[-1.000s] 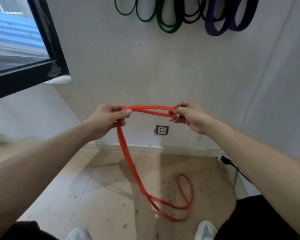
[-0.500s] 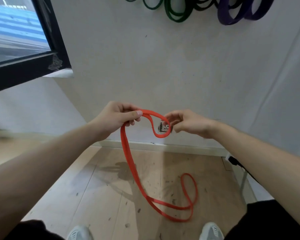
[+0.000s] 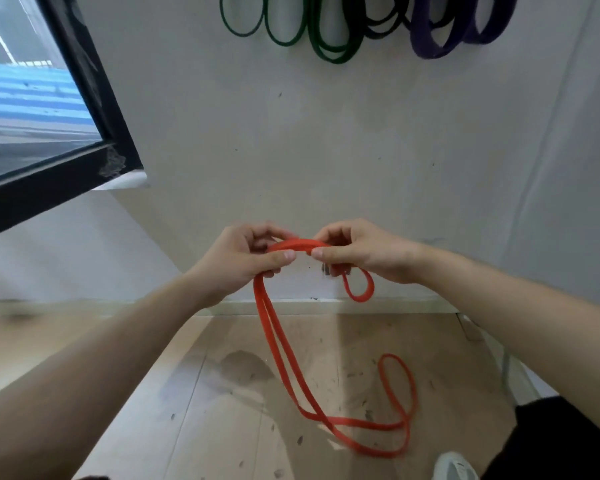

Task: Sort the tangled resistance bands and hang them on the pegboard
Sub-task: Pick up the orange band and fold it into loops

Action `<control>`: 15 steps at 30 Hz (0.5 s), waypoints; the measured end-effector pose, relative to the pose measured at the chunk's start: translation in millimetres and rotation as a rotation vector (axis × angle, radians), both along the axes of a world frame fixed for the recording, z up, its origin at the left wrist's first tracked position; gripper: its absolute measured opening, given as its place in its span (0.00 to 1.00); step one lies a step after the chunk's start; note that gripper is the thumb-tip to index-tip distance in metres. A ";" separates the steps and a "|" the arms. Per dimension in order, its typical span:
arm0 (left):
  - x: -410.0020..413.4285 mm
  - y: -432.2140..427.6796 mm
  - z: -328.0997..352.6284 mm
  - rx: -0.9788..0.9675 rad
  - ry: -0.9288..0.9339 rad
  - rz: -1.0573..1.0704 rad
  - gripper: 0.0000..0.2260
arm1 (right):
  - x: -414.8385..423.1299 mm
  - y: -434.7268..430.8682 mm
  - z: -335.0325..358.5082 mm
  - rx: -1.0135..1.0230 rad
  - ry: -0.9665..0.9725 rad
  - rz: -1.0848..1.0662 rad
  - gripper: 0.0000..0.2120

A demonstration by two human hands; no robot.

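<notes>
I hold a long red resistance band (image 3: 281, 351) in front of me. My left hand (image 3: 243, 259) and my right hand (image 3: 357, 251) pinch its top close together, thumbs almost touching. Two strands drop from my left hand to the floor, where the band trails in a loop at the lower right. A small loop of the band hangs under my right hand. On the wall above hang green bands (image 3: 329, 39), a thin black band (image 3: 381, 26) and purple bands (image 3: 444, 36); their hooks are out of frame.
A black-framed window (image 3: 94, 98) juts out at the upper left. A wall socket (image 3: 329, 270) sits partly hidden behind my right hand. My white shoe (image 3: 454, 465) shows at the bottom right on the scuffed wooden floor (image 3: 222, 410).
My hands have come together from about a forearm's width apart. The stretch of band between them has folded into a small loop under my right hand.
</notes>
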State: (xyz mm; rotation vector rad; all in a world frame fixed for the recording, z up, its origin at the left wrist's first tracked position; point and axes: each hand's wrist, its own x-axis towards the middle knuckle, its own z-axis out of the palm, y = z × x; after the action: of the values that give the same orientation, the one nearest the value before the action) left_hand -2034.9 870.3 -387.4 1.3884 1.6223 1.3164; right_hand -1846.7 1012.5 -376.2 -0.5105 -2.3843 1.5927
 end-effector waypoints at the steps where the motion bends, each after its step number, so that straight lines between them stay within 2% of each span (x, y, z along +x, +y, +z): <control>1: 0.3 -0.4 -2.0 -0.009 0.007 -0.015 0.10 | 0.1 0.3 1.7 0.036 0.002 -0.005 0.11; 8: 12.8 3.5 -15.2 -0.062 0.072 -0.076 0.07 | 2.3 -4.6 17.5 0.230 0.121 -0.074 0.08; 15: 24.0 7.6 -26.7 -0.195 0.116 -0.164 0.06 | 10.7 3.8 35.4 0.141 0.393 -0.246 0.04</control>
State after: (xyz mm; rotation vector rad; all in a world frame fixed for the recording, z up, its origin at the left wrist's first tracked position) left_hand -2010.9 877.9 -414.1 1.4653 1.6256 0.9728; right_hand -1836.0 1016.2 -340.8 -0.4006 -2.0331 1.2725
